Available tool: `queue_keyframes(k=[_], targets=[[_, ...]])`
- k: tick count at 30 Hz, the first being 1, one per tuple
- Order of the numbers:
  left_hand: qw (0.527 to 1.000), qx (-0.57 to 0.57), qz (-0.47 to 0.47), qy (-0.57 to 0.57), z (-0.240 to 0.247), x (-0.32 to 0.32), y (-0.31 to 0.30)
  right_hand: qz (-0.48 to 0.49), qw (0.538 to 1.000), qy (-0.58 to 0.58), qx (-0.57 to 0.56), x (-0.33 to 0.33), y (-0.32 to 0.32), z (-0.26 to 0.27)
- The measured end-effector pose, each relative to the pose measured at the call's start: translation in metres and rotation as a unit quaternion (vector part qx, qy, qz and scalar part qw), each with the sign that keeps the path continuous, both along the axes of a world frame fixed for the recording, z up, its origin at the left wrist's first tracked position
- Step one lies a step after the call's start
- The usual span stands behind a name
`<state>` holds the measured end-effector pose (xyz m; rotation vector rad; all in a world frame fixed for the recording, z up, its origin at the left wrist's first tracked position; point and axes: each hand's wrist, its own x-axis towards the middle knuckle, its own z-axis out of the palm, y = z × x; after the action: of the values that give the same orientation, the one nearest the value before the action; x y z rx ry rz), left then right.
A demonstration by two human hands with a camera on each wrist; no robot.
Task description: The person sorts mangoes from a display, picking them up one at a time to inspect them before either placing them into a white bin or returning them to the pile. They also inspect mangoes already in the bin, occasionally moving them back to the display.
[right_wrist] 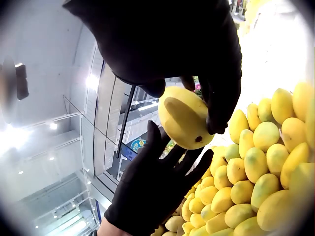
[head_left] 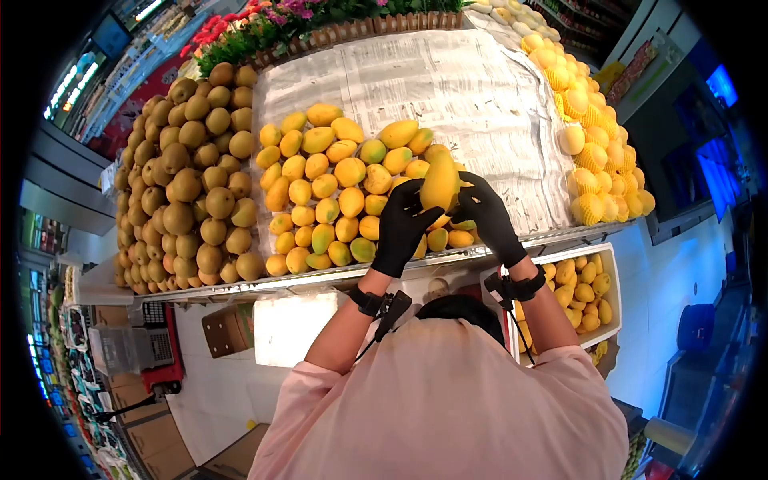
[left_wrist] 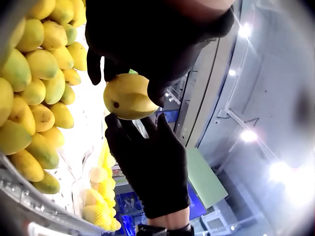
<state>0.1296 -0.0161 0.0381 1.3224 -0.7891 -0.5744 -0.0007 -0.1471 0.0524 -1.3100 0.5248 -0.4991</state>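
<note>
In the head view, the fingers of the left hand (head_left: pixel 402 228) and right hand (head_left: pixel 486 214) curl round the lower end of an upright mango (head_left: pixel 441 182), held just above the mango pile (head_left: pixel 336 200) on the counter. A slip would likely knock stacked fruit rolling toward the crate (head_left: pixel 612 264) below the fingers. The left wrist view shows the left hand (left_wrist: pixel 147 44) pinching the mango (left_wrist: pixel 129 97) by fingertips only, a thin hold on smooth skin. In the right wrist view, the right hand (right_wrist: pixel 172 44) clasps the mango (right_wrist: pixel 186 117), with the pile (right_wrist: pixel 256 172) crowded close beside the fingers.
</note>
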Motion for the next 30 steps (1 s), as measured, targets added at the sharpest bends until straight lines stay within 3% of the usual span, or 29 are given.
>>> queue_keyframes(k=[4, 5, 6, 9, 11, 13, 14, 15, 17, 18, 20, 23, 26, 29, 30], targets=[[0.993, -0.053, -0.040, 0.097, -0.009, 0.013, 0.012, 0.041, 0.999, -0.015, -0.028, -0.008, 0.009, 0.010], [0.996, 0.024, -0.034, -0.076, -0.005, 0.016, 0.016, 0.053, 0.998, -0.026, -0.026, -0.010, 0.012, 0.016], [0.965, 0.090, -0.012, -0.248, -0.001, 0.018, 0.019, 0.057, 0.998, -0.033, -0.022, -0.011, 0.015, 0.021], [0.978, 0.059, -0.029, -0.196, 0.000, 0.009, 0.031, 0.060, 0.997, -0.040, -0.019, -0.012, 0.022, 0.027], [0.907, 0.084, 0.005, -0.412, 0.003, 0.012, 0.036, 0.046, 0.998, -0.029, -0.027, -0.015, 0.023, 0.023], [0.880, 0.085, -0.003, -0.468, 0.009, 0.013, 0.043, 0.036, 0.998, -0.020, -0.040, -0.018, 0.025, 0.017], [0.976, 0.021, -0.044, -0.212, 0.008, 0.011, 0.045, 0.028, 0.998, -0.016, -0.045, -0.020, 0.029, 0.013], [0.994, -0.042, -0.083, 0.060, 0.006, 0.007, 0.045, 0.028, 0.999, -0.015, -0.043, -0.022, 0.033, 0.008], [0.989, -0.036, -0.090, 0.115, 0.012, 0.005, 0.049, 0.026, 0.999, -0.013, -0.041, -0.025, 0.040, 0.005], [0.993, 0.024, -0.057, -0.105, 0.015, 0.008, 0.054, 0.021, 0.999, -0.006, -0.041, -0.027, 0.044, 0.004], [0.958, 0.079, -0.039, -0.271, 0.016, 0.011, 0.061, 0.019, 0.998, 0.021, -0.057, -0.030, 0.053, 0.003], [0.992, 0.044, -0.087, -0.079, 0.011, 0.010, 0.065, -0.005, 0.997, 0.026, -0.076, -0.031, 0.068, -0.004], [0.988, -0.043, -0.083, 0.120, -0.005, 0.003, 0.057, -0.014, 1.000, 0.005, -0.019, -0.028, 0.082, -0.008], [0.976, -0.055, -0.037, -0.208, -0.014, -0.012, 0.056, -0.038, 0.999, 0.013, -0.005, -0.022, 0.093, -0.012], [0.966, -0.050, -0.030, -0.251, -0.015, -0.016, 0.057, -0.072, 0.993, 0.015, -0.097, -0.020, 0.096, -0.018]])
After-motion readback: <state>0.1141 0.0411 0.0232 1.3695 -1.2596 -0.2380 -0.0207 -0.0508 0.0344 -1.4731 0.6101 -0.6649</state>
